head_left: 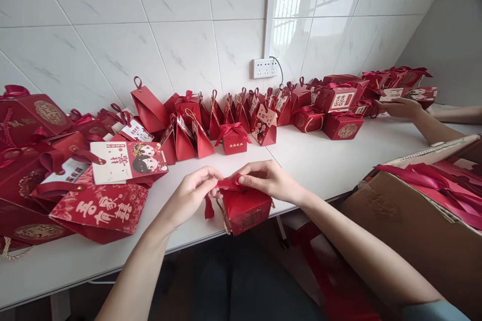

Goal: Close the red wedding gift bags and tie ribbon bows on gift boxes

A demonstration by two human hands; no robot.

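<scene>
The left hand and right hand, close together, each pinch the red ribbon atop a small red box at the table's front edge. The box's long axis runs roughly left to right below them, nearer the right hand; the left grips beyond its left end.

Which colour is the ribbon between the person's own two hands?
The ribbon is red; it shows best in the head view.
</scene>
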